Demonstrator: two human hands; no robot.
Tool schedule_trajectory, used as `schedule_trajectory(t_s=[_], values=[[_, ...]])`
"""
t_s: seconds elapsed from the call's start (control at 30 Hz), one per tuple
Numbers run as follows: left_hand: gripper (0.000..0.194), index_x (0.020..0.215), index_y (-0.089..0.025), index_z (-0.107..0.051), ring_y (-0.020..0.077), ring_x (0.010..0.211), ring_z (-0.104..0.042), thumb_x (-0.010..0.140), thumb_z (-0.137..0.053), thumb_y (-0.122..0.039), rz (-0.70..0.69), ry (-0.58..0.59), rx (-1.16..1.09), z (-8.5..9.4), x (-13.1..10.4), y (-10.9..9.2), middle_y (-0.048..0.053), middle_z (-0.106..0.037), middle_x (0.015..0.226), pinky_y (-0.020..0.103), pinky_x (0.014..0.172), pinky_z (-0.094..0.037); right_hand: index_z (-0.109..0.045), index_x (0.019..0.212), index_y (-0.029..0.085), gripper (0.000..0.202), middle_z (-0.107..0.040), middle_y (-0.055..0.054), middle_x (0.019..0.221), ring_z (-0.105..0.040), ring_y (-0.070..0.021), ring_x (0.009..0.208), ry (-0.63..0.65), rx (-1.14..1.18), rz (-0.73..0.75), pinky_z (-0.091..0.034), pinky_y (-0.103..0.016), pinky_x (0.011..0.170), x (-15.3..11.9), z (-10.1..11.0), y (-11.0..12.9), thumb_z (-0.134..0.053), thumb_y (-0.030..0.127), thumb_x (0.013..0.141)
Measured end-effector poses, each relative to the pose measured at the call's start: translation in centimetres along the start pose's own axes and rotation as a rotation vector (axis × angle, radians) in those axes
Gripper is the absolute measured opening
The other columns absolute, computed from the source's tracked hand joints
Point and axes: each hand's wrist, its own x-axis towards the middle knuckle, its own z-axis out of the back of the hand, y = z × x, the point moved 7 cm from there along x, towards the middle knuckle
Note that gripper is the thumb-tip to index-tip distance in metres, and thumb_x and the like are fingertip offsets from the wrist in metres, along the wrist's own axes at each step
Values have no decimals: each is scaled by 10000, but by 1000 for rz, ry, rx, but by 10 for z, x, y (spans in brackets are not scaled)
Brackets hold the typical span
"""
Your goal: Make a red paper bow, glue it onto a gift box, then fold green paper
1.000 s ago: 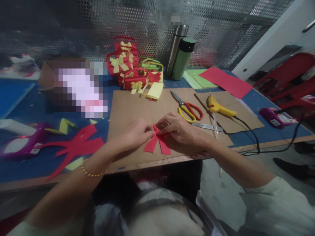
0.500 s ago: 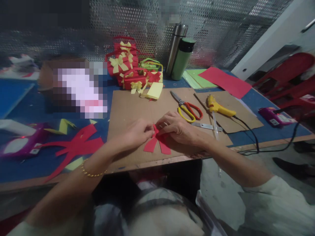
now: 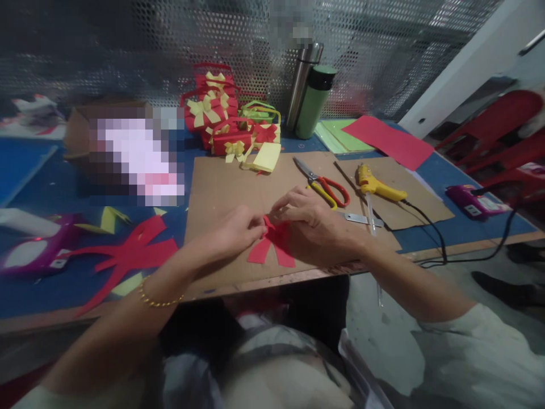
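Observation:
A red paper bow (image 3: 284, 253) lies on the brown cardboard sheet (image 3: 232, 184), its two tails spread toward me. My left hand (image 3: 243, 227) pinches the bow's middle from the left, thumb and fingertips pressed together. My right hand (image 3: 313, 218) is closed on the bow's right side, with its fingers bent over the top. Both hands cover the upper part of the bow, so its loops are mostly hidden. Just beyond my right hand lie scissors (image 3: 334, 190) with one orange and one yellow handle, the yellow one partly covered by that hand.
A yellow glue gun (image 3: 377, 186) with a cord rests on cardboard at the right, near a metal ruler (image 3: 361, 218). Red paper boxes (image 3: 232, 139) with yellow bows and a green bottle (image 3: 314, 108) stand behind. Red paper strips (image 3: 136, 247) lie left.
My right hand has shifted slightly, now covering more of the scissors' yellow handle and uncovering more of the bow's right side. My left hand keeps its pinch on the bow.

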Motion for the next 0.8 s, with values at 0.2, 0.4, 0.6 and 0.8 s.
schedule_trajectory(t_s=[0.2,0.4,0.6,0.8], values=[[225,654,-194,-536,130,589,-398,842,-511,-315,0,13,-17,-1,2,3,-34,-456,607,319,558,-236,-769,964,207,325,-710,-106,1159,-555,-237,1059,94,-83,32,-436,-423,926,2,-16,0,-471,82,996],[220,651,-197,-509,125,583,-404,845,-517,-302,6,3,-4,-1,3,3,-39,-449,605,315,543,-239,-770,959,221,321,-705,-93,1145,-544,-230,1038,88,-110,50,-403,-412,911,0,-21,-7,-473,115,1018],[210,663,-196,-543,129,575,-422,848,-503,-290,-6,2,13,-2,4,5,-35,-478,601,310,532,-252,-755,969,204,285,-705,-100,1139,-538,-234,1026,73,-114,72,-399,-407,889,0,-21,-5,-482,141,1022],[215,723,-205,-569,163,639,-502,895,-458,-270,-31,-76,39,4,8,8,6,-602,695,320,581,-302,-740,962,198,251,-701,-107,1147,-537,-237,1028,85,-116,69,-398,-405,878,1,-21,-3,-500,158,1021]])
